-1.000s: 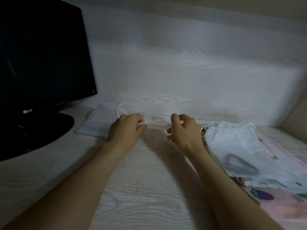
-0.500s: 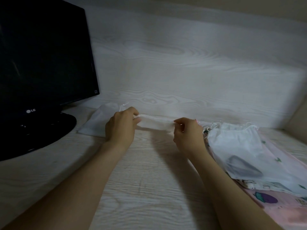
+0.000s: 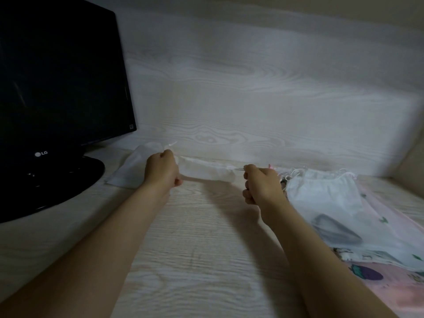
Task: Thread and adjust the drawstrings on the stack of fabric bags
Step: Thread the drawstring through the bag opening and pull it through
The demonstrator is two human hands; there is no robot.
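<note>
A small white fabric bag (image 3: 206, 172) hangs stretched between my hands just above the desk. My left hand (image 3: 162, 169) is closed on its left end. My right hand (image 3: 261, 183) pinches a thin white drawstring (image 3: 237, 168) that comes out of the bag's right end. A stack of fabric bags (image 3: 325, 198) lies on the right, the top one white with loose cord ends at its mouth, pink patterned ones beneath. Another white bag (image 3: 130, 166) lies flat behind my left hand.
A black monitor (image 3: 59, 88) on a round black stand (image 3: 57, 182) fills the left side. A pale wood-grain wall panel (image 3: 252, 99) rises right behind the desk (image 3: 206, 249). A beige side wall (image 3: 410, 161) closes the far right.
My hands have moved apart, the right one going rightward. The bag between them has gone from bunched to stretched out, with the drawstring now showing at its right end.
</note>
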